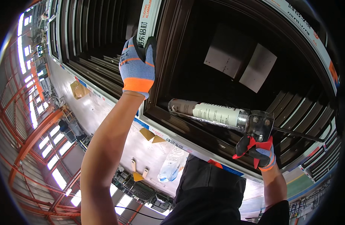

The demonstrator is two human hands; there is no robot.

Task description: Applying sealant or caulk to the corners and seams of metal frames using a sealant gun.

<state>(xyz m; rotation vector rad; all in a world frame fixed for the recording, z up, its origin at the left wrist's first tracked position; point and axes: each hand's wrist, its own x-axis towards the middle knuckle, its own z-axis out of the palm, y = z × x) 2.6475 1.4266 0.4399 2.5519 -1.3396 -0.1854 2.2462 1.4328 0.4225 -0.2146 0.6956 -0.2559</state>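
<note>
A dark brown metal window frame (171, 63) with strips of white printed protective film lies in front of me. My left hand (138, 69), in a blue and black work glove with an orange cuff, is closed around the film-covered crossbar (148, 20), thumb on one side and fingers on the other. My right hand (258, 152), gloved in red, black and blue, grips a caulking gun (259, 125) by its handle. A sealant cartridge (217, 113) with a white label sits in the gun, pointing left over the frame's opening. The gun's bent rod (303, 134) extends to the right.
Two pale rectangular patches (238, 60) show through the dark opening. More dark profiles (86, 26) are stacked at left and right. On the light floor below lie a white and blue plastic bag (171, 165) and brown cardboard pieces (151, 135). Orange steel beams (33, 137) rise at far left.
</note>
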